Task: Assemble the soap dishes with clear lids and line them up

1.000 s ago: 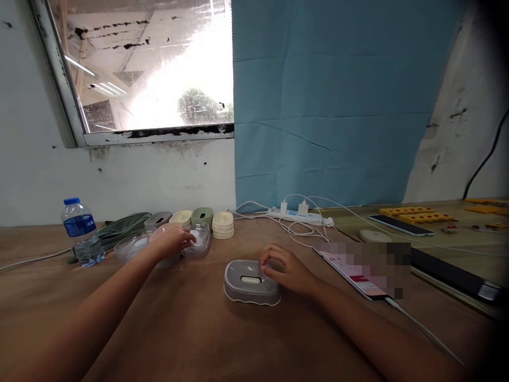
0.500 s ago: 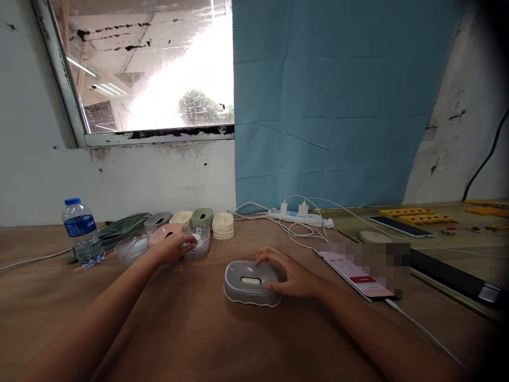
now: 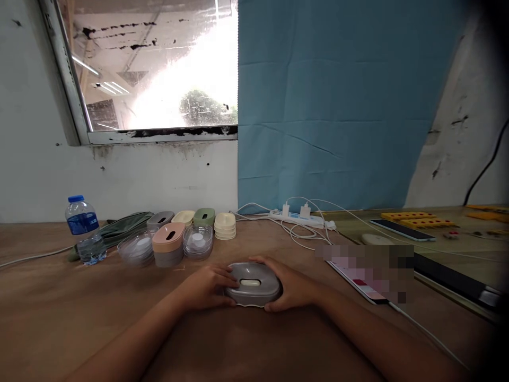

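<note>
A grey oval plastic box (image 3: 258, 292) with a slot in its top and a pale wavy edge at its base rests on the brown table in front of me. My right hand (image 3: 292, 286) is curved around its right end, with fingers at the back and thumb at the front corner. Against the left end is my left hand (image 3: 209, 289), its fingertips on the top edge and its thumb low at the front. Something pale shows through the slot. Both hands touch the box from opposite sides.
Back left are a pink-topped box (image 3: 169, 244), stacked clear covers (image 3: 198, 244), a green box (image 3: 204, 217), cream trays (image 3: 225, 227) and a water bottle (image 3: 85, 233). At right lie a phone (image 3: 361, 284) with a cable and a white power strip (image 3: 298, 218).
My left hand has left the clear covers and come right and nearer, onto the grey box. My right hand has closed further around the box's right end.
</note>
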The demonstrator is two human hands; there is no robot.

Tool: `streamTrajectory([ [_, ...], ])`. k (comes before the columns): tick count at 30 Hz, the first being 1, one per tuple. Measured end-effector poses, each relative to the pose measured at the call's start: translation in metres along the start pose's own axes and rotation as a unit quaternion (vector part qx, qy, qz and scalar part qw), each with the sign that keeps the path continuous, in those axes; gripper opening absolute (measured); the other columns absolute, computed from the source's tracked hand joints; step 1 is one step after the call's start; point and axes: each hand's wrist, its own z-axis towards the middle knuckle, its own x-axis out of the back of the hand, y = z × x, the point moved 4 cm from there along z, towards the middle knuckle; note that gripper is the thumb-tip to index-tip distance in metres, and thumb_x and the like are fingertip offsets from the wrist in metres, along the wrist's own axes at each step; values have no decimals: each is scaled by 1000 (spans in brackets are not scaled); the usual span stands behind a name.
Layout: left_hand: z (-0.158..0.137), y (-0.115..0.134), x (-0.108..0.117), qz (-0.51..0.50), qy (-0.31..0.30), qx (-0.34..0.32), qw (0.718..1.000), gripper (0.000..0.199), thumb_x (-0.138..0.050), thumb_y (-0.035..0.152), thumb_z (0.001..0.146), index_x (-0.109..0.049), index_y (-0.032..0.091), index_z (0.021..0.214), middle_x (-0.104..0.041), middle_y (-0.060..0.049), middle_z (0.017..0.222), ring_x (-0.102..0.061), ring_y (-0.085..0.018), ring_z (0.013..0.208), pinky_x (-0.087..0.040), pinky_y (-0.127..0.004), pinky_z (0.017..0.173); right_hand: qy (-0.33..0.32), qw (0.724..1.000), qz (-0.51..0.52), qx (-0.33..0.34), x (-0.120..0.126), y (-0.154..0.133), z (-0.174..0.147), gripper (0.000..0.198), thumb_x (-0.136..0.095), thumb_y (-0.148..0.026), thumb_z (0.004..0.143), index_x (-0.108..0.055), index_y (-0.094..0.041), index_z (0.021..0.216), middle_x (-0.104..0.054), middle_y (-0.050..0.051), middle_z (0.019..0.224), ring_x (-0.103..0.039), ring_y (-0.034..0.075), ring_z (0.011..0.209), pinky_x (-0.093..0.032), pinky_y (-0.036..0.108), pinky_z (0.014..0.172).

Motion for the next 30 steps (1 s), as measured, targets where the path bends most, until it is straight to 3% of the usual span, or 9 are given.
streamTrajectory([
  [7, -10, -6, 12, -92, 104, 49, 989, 36, -64, 40, 67, -65, 21, 97, -67, -7, 96, -57, -21, 96, -43, -28, 84, -16, 998, 47, -23, -2, 5, -1, 118, -78, -35, 44, -5, -23, 135, -29, 14, 132, -31, 28, 121, -28, 42, 99],
  [13, -15, -18, 24, -149, 255, 148, 944, 27, -60, 39, 70, -68, 18, 85, -69, -4, 84, -61, -18, 78, -46, -26, 71, -19, 996, 77, -31, 7, 16, -2, 131, -80, -34, 43, 14, -23, 133, -37, 15, 124, -48, 24, 107, -37, 40, 92],
  [15, -18, -26, 27, -191, 319, 174, 912, 29, -61, 40, 69, -68, 17, 84, -69, -4, 83, -61, -19, 77, -47, -26, 69, 14, 998, 26, -61, 14, 24, -2, 124, -79, -38, 44, 5, -22, 135, -42, 13, 120, -50, 24, 104, -38, 39, 90],
  [17, -22, -35, 29, -240, 382, 198, 870, 32, -62, 41, 66, -68, 16, 86, -69, -5, 82, -61, -19, 76, -48, -27, 68, 61, 991, -50, -107, 23, 34, -3, 100, -74, -45, 50, -20, -21, 131, -46, 12, 116, -49, 26, 103, -39, 41, 88],
  [20, -28, -46, 31, -301, 471, 225, 798, 37, -66, 43, 61, -68, 14, 85, -68, -5, 79, -60, -18, 75, -47, -27, 68, 81, 974, -141, -155, 31, 46, -4, 63, -66, -54, 57, -52, -20, 108, -47, 12, 114, -48, 30, 103, -37, 45, 88],
  [24, -34, -56, 32, -386, 540, 217, 716, 35, -67, 41, 61, -67, 14, 83, -64, -1, 71, -56, -12, 69, -44, -23, 68, 11, 989, -116, -89, 27, 45, -3, 60, -69, -49, 56, -56, -21, 108, -39, 11, 126, -40, 30, 113, -33, 43, 94],
  [26, -34, -58, 31, -427, 556, 202, 684, 31, -67, 40, 62, -66, 14, 80, -61, 1, 69, -55, -10, 67, -43, -21, 68, -27, 996, -76, -44, 22, 38, -3, 50, -66, -44, 62, -58, -22, 107, -41, 9, 125, -44, 27, 111, -38, 38, 90],
  [28, -34, -59, 31, -452, 569, 185, 662, 30, -67, 40, 62, -65, 15, 78, -60, 2, 71, -54, -9, 67, -42, -21, 68, -50, 997, -43, -27, 18, 31, -1, 35, -62, -41, 68, -63, -21, 98, -52, 8, 113, -53, 22, 96, -44, 32, 79],
  [30, -34, -58, 32, -450, 569, 174, 665, 30, -65, 41, 64, -64, 15, 79, -60, 1, 73, -53, -9, 68, -42, -22, 68, -49, 998, -28, -29, 14, 27, 2, 27, -59, -39, 71, -65, -20, 90, -59, 7, 96, -57, 18, 79, -46, 27, 68],
])
